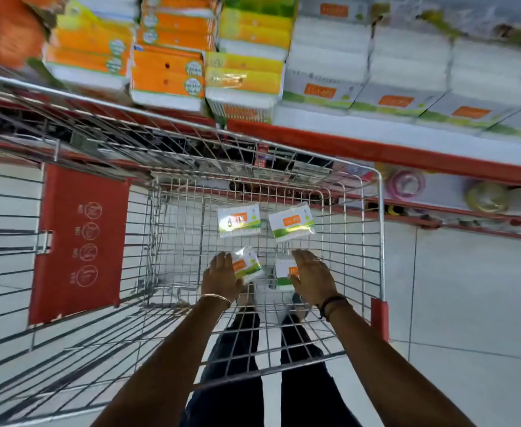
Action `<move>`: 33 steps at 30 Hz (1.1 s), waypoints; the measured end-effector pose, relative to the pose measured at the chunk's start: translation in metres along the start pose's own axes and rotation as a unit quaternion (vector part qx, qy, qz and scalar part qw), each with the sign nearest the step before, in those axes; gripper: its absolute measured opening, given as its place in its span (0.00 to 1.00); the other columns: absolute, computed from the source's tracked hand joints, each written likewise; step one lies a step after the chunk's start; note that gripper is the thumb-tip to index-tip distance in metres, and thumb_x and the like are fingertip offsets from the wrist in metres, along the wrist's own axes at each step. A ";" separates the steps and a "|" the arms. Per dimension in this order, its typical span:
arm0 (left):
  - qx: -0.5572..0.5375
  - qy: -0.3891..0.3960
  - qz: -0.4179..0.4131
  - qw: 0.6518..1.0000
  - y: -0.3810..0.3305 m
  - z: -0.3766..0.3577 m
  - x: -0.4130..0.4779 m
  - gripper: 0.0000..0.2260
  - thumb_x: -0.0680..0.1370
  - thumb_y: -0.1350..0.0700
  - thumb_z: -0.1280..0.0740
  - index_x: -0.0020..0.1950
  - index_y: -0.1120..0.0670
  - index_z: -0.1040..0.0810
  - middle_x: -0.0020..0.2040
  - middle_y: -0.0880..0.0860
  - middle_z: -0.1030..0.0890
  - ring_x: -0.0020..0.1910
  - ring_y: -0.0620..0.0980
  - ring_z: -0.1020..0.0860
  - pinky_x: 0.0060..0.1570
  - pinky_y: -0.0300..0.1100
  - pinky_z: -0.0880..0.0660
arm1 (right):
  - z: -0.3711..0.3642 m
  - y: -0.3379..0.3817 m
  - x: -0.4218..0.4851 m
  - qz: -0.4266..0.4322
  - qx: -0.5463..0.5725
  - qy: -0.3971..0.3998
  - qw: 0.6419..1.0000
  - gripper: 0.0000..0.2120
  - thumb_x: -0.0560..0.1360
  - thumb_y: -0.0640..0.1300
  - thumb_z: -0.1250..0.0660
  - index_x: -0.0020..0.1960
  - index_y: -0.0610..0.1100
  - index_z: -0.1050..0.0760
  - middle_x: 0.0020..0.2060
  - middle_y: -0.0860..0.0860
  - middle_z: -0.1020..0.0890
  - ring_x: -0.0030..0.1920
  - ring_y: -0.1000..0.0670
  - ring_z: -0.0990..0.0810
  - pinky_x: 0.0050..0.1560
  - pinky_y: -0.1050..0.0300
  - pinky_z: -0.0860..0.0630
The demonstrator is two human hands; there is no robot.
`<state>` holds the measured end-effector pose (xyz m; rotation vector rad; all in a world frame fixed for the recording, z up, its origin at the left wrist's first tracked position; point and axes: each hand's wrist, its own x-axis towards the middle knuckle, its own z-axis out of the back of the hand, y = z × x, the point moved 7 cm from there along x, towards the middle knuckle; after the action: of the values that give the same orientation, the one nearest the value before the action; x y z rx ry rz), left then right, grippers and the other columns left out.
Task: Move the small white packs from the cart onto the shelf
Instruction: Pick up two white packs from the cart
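Four small white packs with orange labels and green bands on the wire floor of the shopping cart (379, 241). Near-left pack (248, 266) tilted, pinched against the right edge of the left hand (222, 277), fingers curled around its left side, thumb beneath. Near-right pack (285, 272) partly under the right hand (310, 277), fingers spread flat above it, thumb touching its orange label; whether actually gripped, cannot tell. Far-left pack (239, 220) and far-right pack (291, 221) lying flat side by side, just beyond both sets of fingertips, untouched. Thin bangle on the left wrist, dark band on the right. Red child-seat flap (80, 245) at the left of the cart. Beyond, far and right, red-edged shelf (376, 149) stacked with matching white packs (407, 72), with orange and yellow boxes (166, 66) further left. Dark trousers seen through the wire.
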<state>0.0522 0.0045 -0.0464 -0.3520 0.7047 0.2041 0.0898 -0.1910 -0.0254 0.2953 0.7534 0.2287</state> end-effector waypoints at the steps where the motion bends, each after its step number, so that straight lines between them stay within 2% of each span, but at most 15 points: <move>1: 0.009 0.005 0.015 1.000 0.005 -0.005 0.004 0.33 0.72 0.51 0.31 0.71 0.60 0.41 0.71 0.60 0.36 0.71 0.58 0.38 0.66 0.54 0.33 | -0.009 -0.005 0.004 -0.010 -0.017 0.024 1.000 0.30 0.76 0.45 0.37 0.73 0.40 0.45 0.74 0.42 0.38 0.74 0.43 0.42 0.73 0.47 0.40; 3: 0.032 0.004 0.024 0.999 0.011 -0.012 0.013 0.39 0.69 0.48 0.28 0.72 0.60 0.43 0.72 0.60 0.36 0.71 0.58 0.38 0.68 0.54 0.35 | -0.021 -0.013 0.012 -0.018 -0.038 0.037 0.998 0.34 0.74 0.43 0.34 0.74 0.41 0.47 0.75 0.44 0.41 0.75 0.44 0.45 0.74 0.47 0.44; 6: 0.066 0.012 0.008 0.998 0.009 -0.017 0.026 0.41 0.67 0.48 0.26 0.71 0.61 0.42 0.70 0.60 0.34 0.69 0.58 0.34 0.68 0.53 0.35 | -0.027 -0.019 0.020 -0.016 -0.062 0.022 0.998 0.35 0.70 0.36 0.32 0.73 0.40 0.43 0.73 0.43 0.38 0.74 0.42 0.42 0.75 0.47 0.44; 9: 0.042 0.014 0.000 0.999 0.006 -0.015 0.036 0.37 0.65 0.52 0.23 0.67 0.61 0.38 0.66 0.60 0.31 0.65 0.59 0.30 0.66 0.51 0.33 | -0.018 -0.017 0.031 -0.012 -0.062 -0.026 0.998 0.24 0.68 0.30 0.36 0.64 0.36 0.33 0.63 0.38 0.27 0.65 0.38 0.30 0.69 0.47 0.36; 12: -0.012 0.014 -0.003 1.000 0.006 -0.009 0.037 0.29 0.67 0.58 0.26 0.62 0.62 0.36 0.60 0.61 0.27 0.59 0.61 0.26 0.57 0.51 0.27 | -0.015 -0.015 0.037 -0.013 -0.071 -0.015 0.997 0.17 0.70 0.31 0.39 0.59 0.36 0.30 0.58 0.39 0.24 0.59 0.39 0.26 0.62 0.50 0.32; 15: -0.043 0.020 -0.007 0.999 0.003 -0.007 0.032 0.22 0.70 0.61 0.31 0.60 0.61 0.36 0.58 0.62 0.24 0.55 0.62 0.23 0.49 0.52 0.24 | -0.021 -0.013 0.035 -0.022 -0.089 0.013 0.996 0.21 0.73 0.34 0.40 0.65 0.39 0.35 0.62 0.41 0.26 0.63 0.41 0.28 0.63 0.48 0.32; 18: -0.053 0.027 -0.010 0.998 0.002 -0.008 0.027 0.22 0.71 0.61 0.32 0.61 0.62 0.36 0.56 0.64 0.22 0.54 0.63 0.22 0.48 0.52 0.23 | -0.024 -0.012 0.036 -0.015 -0.136 0.026 0.990 0.21 0.74 0.36 0.39 0.66 0.40 0.36 0.64 0.42 0.28 0.64 0.41 0.30 0.63 0.46 0.34; 22: -0.066 0.058 -0.024 0.996 0.001 -0.005 0.027 0.20 0.70 0.62 0.31 0.58 0.62 0.36 0.55 0.64 0.23 0.53 0.63 0.22 0.49 0.52 0.23 | -0.024 -0.013 0.034 0.001 -0.161 0.051 0.986 0.26 0.69 0.39 0.29 0.64 0.39 0.35 0.63 0.42 0.28 0.64 0.41 0.30 0.66 0.47 0.35; 26: -0.051 0.094 -0.055 0.993 -0.005 0.004 0.020 0.25 0.70 0.64 0.31 0.63 0.59 0.37 0.59 0.62 0.24 0.56 0.62 0.23 0.52 0.52 0.23 | -0.020 -0.014 0.021 0.002 -0.112 0.068 0.991 0.31 0.67 0.37 0.28 0.66 0.40 0.37 0.60 0.41 0.24 0.59 0.39 0.25 0.62 0.49 0.32; 29: 0.002 0.101 -0.076 0.992 -0.013 0.018 0.007 0.27 0.70 0.64 0.32 0.67 0.56 0.35 0.65 0.58 0.27 0.63 0.58 0.28 0.61 0.52 0.26 | -0.002 -0.010 0.007 0.000 -0.038 0.043 0.998 0.29 0.66 0.33 0.29 0.64 0.41 0.35 0.61 0.42 0.25 0.60 0.40 0.27 0.60 0.50 0.30; 33: 0.045 0.052 -0.075 0.995 -0.030 0.059 -0.014 0.26 0.71 0.64 0.33 0.68 0.55 0.33 0.66 0.55 0.27 0.66 0.56 0.29 0.62 0.53 0.26 | 0.041 0.001 -0.015 -0.004 0.038 -0.011 0.999 0.27 0.66 0.31 0.30 0.64 0.41 0.32 0.62 0.43 0.26 0.62 0.41 0.30 0.61 0.50 0.30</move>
<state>0.0855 -0.0016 0.0118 -0.3300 0.7849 0.0119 0.1073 -0.2019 0.0127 0.3667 0.7430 0.1889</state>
